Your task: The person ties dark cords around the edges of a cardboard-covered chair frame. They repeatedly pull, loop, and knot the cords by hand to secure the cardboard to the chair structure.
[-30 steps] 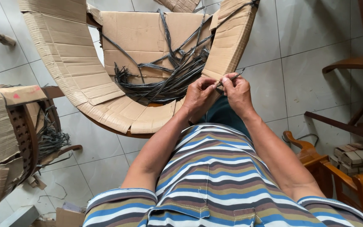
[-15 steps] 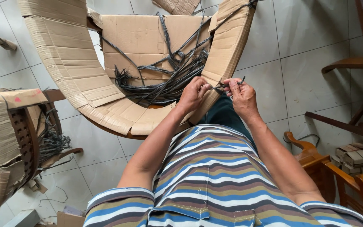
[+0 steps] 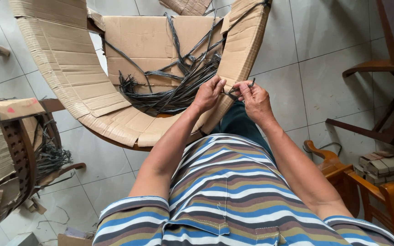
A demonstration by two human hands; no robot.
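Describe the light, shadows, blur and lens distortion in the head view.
Head view: soft, even daylight, no glare on the tiled floor; faint shadows only under the cardboard-wrapped chair. Left hand and right hand, pinching dark strands, look sharp, without motion blur. The wide lens bends the frame edges: the wooden chair on the right leans outward, and the striped shirt looms large.

Bright, even daylight, soft shadows, no glare; sharp focus throughout, with wide-angle bending at the edges.

Pale tiled floor (image 3: 306,54), wooden chairs (image 3: 379,191) right, cardboard-wrapped chair (image 3: 5,150) left.
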